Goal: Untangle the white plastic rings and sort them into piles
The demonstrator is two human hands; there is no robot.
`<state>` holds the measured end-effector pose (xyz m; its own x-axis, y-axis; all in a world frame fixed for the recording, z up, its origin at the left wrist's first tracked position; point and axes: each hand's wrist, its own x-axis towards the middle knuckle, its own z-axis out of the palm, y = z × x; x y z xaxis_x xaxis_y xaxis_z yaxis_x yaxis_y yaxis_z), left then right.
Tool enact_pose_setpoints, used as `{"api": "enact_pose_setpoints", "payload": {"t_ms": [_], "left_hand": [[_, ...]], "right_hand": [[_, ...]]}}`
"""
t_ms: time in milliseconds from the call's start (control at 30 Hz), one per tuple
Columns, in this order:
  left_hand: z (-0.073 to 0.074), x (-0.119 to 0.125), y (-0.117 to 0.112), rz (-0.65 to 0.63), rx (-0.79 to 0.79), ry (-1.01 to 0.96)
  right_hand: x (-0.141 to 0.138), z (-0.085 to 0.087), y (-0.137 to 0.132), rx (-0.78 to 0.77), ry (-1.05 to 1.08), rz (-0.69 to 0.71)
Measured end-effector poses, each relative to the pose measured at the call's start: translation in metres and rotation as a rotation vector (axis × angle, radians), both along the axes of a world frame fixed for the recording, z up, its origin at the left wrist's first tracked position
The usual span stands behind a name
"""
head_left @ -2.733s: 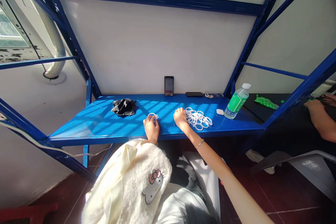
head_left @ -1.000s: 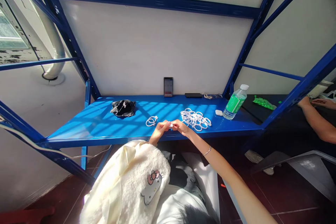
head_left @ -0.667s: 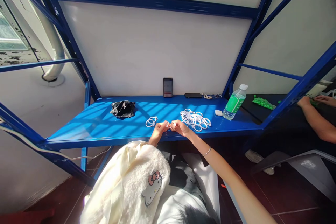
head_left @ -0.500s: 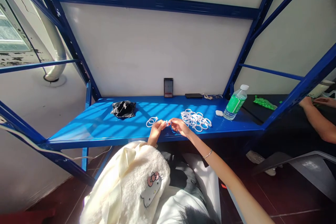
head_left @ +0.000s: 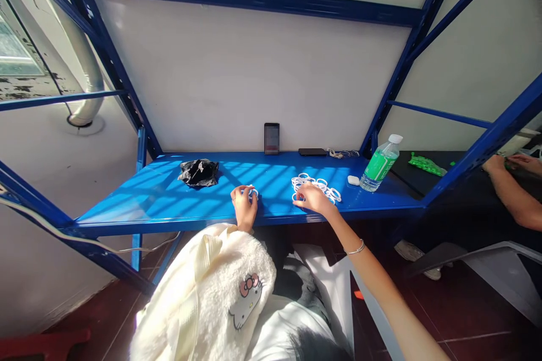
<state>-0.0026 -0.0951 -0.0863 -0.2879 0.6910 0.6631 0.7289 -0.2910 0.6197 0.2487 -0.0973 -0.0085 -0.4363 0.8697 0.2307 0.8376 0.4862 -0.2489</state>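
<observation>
A loose pile of thin white rings (head_left: 324,186) lies on the blue shelf table (head_left: 169,206). My right hand (head_left: 314,198) reaches over the pile's left front edge, thumb and fingers pinched at a white ring there. To the left, my left hand (head_left: 244,207) curls around a few white rings (head_left: 253,192) close to the table's front edge. My fingers partly hide those rings, so whether they are lifted or resting on the surface cannot be seen.
A crumpled black plastic bag (head_left: 199,173) lies left. At the back are an upright phone (head_left: 271,139), a flat black device (head_left: 312,152) and a cable (head_left: 342,154). A white case (head_left: 353,180) and water bottle (head_left: 381,163) stand right. Another person's arm (head_left: 514,192) shows far right.
My hands, close together half a second ago with a small white piece between them, have parted. The left moved back left onto the few rings; the right went right to the pile.
</observation>
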Motion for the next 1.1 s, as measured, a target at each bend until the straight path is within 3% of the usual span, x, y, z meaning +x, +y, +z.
{"api": "enact_pose_setpoints", "payload": {"t_ms": [100,200,367,467,567,667,767,867,967,1100], "left_hand": [[0.001,0.000,-0.001,-0.012,0.038,0.000],[0.001,0.001,-0.002,-0.054,0.070,-0.002],[0.001,0.003,-0.001,-0.143,0.129,0.004],[0.002,0.006,-0.003,-0.192,0.189,0.003],[0.003,0.012,-0.004,-0.289,0.215,-0.022],[0.000,0.018,-0.003,-0.359,0.178,-0.037],[-0.005,0.020,0.001,-0.364,0.169,-0.023],[-0.007,0.019,0.005,-0.358,0.170,-0.024],[-0.006,0.018,0.003,-0.371,0.127,-0.054],[-0.001,0.019,-0.002,-0.405,0.009,-0.133]], "right_hand": [[-0.011,-0.003,0.000,-0.013,-0.061,-0.012],[-0.018,-0.005,0.004,-0.019,0.019,0.019],[-0.015,-0.008,0.016,-0.286,0.554,0.090],[-0.014,-0.009,0.019,-0.397,0.695,0.165],[-0.021,-0.011,0.014,-0.343,0.682,0.203],[-0.032,-0.015,0.006,-0.174,0.525,0.309],[-0.043,-0.020,0.000,0.007,0.369,0.421],[-0.050,-0.028,-0.001,0.131,0.270,0.447],[-0.053,-0.035,0.000,0.137,0.299,0.406],[-0.056,-0.044,0.003,-0.009,0.495,0.236]]}}
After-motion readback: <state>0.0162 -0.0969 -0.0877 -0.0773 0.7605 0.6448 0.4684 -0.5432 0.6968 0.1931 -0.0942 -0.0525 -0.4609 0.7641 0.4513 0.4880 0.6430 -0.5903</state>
